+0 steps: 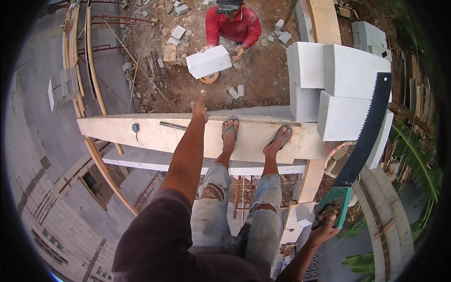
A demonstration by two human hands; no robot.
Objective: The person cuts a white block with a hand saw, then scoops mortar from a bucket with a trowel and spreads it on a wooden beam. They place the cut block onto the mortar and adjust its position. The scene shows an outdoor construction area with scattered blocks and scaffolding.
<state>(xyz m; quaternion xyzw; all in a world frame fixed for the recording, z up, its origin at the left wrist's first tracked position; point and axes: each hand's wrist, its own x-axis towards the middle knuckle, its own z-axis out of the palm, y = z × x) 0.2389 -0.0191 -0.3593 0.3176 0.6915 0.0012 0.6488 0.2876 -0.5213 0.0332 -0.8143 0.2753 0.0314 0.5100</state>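
Note:
My left hand (199, 105) reaches forward over the plank's far edge, empty and open, its index finger extended toward the white block (208, 61) held by a co-worker below; hand and block are apart. At lower right my right hand (324, 227) is closed on the green handle of a long hand saw (361, 141), blade pointing up past stacked white blocks (352, 70). My sandalled feet stand on a pale wooden plank (188, 137), with a blue tape measure (135, 129) and a dark bar (173, 127) lying on it.
A co-worker in red (232, 28) is down on rubble-strewn soil (253, 84), hands on the block. Bamboo poles and scaffold bars (91, 56) line the left beside a grey block wall (51, 188). A curved board (385, 221) and banana leaves (418, 160) are at the right, beyond the saw.

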